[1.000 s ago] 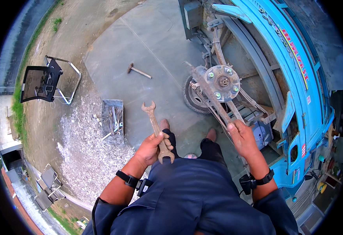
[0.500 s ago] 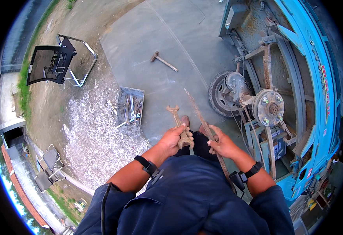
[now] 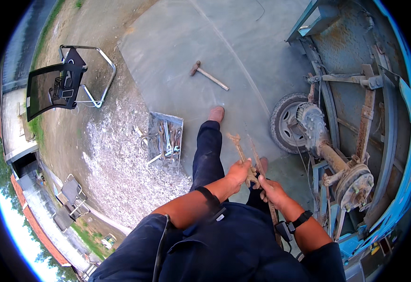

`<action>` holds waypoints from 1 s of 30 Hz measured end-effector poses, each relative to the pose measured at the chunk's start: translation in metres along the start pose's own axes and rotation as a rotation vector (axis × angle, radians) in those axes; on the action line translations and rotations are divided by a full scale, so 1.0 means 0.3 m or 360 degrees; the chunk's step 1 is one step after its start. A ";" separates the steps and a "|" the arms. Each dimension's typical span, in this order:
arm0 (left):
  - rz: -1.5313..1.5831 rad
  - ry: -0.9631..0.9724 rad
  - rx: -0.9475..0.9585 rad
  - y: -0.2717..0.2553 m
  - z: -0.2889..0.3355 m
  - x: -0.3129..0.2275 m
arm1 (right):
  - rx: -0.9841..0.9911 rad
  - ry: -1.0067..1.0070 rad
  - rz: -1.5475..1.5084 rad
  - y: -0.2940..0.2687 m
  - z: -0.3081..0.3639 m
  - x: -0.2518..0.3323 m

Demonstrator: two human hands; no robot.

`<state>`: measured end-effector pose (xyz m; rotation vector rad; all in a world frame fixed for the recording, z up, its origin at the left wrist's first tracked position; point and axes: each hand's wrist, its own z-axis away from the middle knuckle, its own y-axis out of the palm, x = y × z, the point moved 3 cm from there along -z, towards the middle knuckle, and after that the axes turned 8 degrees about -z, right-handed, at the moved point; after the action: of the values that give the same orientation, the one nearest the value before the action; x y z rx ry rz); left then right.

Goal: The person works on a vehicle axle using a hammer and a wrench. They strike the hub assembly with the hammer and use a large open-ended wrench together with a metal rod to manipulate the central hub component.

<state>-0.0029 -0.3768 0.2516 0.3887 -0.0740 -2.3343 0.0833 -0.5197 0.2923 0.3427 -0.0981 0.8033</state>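
Note:
A rusty double open-end wrench (image 3: 239, 149) is gripped near its lower end by my left hand (image 3: 238, 173), fingers closed around it. My right hand (image 3: 273, 191) is closed on a long, thin, rusty metal bar (image 3: 255, 153) that tapers toward its far tip. The bar runs back past my right wrist, beside my body. Both hands are close together in front of my waist, with wrench and bar side by side at a slight angle. Overlapping fingers hide whether the two tools touch.
A hammer (image 3: 211, 78) lies on the concrete ahead. Left of my leg sits a metal tray (image 3: 179, 127) of wrenches. At right, a blue vehicle frame (image 3: 330, 113) holds a rusty axle with a hub (image 3: 354, 187) and a tyre (image 3: 280, 117). A black chair (image 3: 74, 63) stands far left.
My left foot has stepped forward, and my view has shifted so the hammer and tray sit differently. My hands, still holding wrench and bar, have drawn closer together.

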 end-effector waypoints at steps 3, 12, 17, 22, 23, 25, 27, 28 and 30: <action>0.0146 -0.0175 0.0010 -0.025 -0.168 -0.065 | -0.0032 0.0147 -0.0225 0.076 -0.148 0.070; -0.1631 0.0356 -0.0094 -0.559 -0.873 -0.407 | -0.0419 0.0058 -0.0395 0.142 -0.625 0.175; -0.1571 0.0398 -0.0432 -0.856 -1.287 -0.656 | -0.0792 -0.0290 0.0129 0.070 -0.818 0.038; -0.1354 0.0267 -0.0566 -0.956 -1.636 -0.735 | -0.0814 0.0087 -0.0039 0.022 -0.904 -0.029; -0.1251 0.0226 -0.0571 -0.959 -1.691 -0.741 | -0.0829 0.0171 -0.0118 0.017 -0.918 -0.033; -0.1236 0.0229 -0.0595 -0.961 -1.768 -0.747 | -0.0803 0.0183 -0.0135 0.001 -0.940 -0.104; -0.1192 0.0267 -0.0636 -1.004 -1.840 -0.721 | -0.0815 0.0169 -0.0098 0.006 -0.951 -0.147; -0.1149 0.0312 -0.0676 -1.044 -1.864 -0.705 | -0.0801 0.0176 -0.0088 0.011 -0.951 -0.156; -0.1137 0.0429 -0.0757 -1.085 -1.886 -0.682 | -0.0798 0.0163 -0.0072 0.016 -0.954 -0.146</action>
<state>0.0820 0.0332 -0.2892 0.5412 0.8625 -2.8378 0.0371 -0.4503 0.0150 -0.1693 -0.1901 0.7222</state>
